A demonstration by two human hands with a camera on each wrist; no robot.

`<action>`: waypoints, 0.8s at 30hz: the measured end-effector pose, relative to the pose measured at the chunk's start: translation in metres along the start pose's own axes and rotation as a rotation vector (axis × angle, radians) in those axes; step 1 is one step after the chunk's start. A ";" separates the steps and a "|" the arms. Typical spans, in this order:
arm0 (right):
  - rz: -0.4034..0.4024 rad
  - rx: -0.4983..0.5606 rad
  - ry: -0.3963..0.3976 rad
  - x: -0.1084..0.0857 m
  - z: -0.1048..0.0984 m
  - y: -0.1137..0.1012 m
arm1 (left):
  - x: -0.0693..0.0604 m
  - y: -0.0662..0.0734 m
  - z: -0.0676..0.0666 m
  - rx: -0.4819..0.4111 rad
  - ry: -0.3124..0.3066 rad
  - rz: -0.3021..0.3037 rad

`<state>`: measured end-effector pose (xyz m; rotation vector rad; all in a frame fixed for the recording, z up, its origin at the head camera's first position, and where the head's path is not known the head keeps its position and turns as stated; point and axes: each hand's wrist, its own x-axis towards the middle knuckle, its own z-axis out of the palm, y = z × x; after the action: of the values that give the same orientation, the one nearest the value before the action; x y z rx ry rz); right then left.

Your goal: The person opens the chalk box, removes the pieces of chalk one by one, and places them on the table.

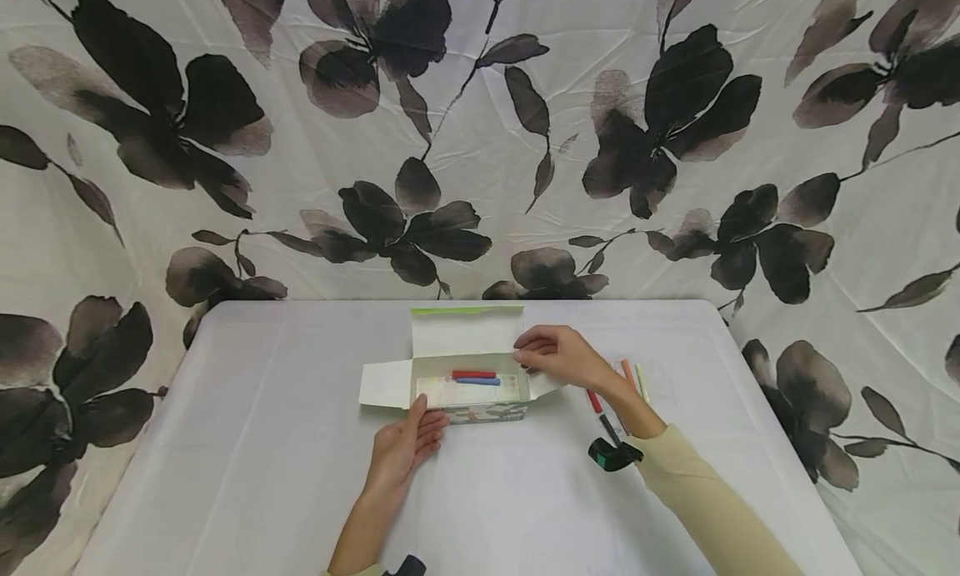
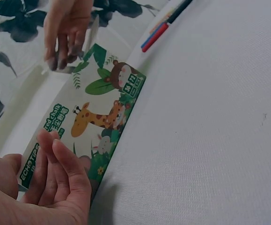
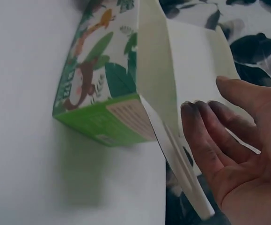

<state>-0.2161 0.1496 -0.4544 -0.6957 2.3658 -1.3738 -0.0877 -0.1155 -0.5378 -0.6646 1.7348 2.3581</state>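
A small animal-print chalk box (image 1: 487, 414) stands with its lid and end flaps folded out. Inside lie a red stick (image 1: 474, 374) and a blue stick (image 1: 477, 382), over a pale lining. My left hand (image 1: 405, 447) holds the front wall near its left corner, thumb at the rim and fingers outside. Over the right end, by the raised lid (image 1: 468, 333) and right flap (image 1: 546, 384), is my right hand (image 1: 558, 355). In the right wrist view its fingers (image 3: 203, 131) bend loosely beside the flap, thumb apart, with nothing visible between them.
Right of the box, several sticks lie on the white table (image 1: 262, 443), including an orange stick (image 1: 628, 373), a pale green stick (image 1: 641, 382) and a red stick (image 1: 594, 401); my right forearm partly covers them. A floral cloth (image 1: 540, 142) hangs behind the table.
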 end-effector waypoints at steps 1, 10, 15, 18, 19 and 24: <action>-0.016 -0.016 -0.008 0.002 0.003 0.000 | 0.000 0.000 0.000 -0.002 0.001 -0.001; -0.104 -0.156 -0.148 0.020 0.033 0.001 | 0.001 -0.001 0.000 -0.018 0.003 -0.002; -0.148 -0.212 -0.246 0.028 0.049 -0.002 | 0.001 -0.001 0.000 -0.028 -0.001 -0.008; -0.150 -0.247 -0.307 0.033 0.057 -0.003 | 0.001 -0.001 0.000 -0.039 -0.002 -0.008; -0.147 -0.268 -0.326 0.035 0.059 -0.003 | 0.001 -0.001 0.000 -0.041 -0.001 -0.008; -0.112 -0.387 -0.417 0.046 0.069 -0.004 | 0.002 -0.003 0.001 -0.046 0.003 -0.002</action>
<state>-0.2188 0.0733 -0.4863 -1.1106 2.2839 -0.7122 -0.0884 -0.1142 -0.5408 -0.6765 1.6851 2.4032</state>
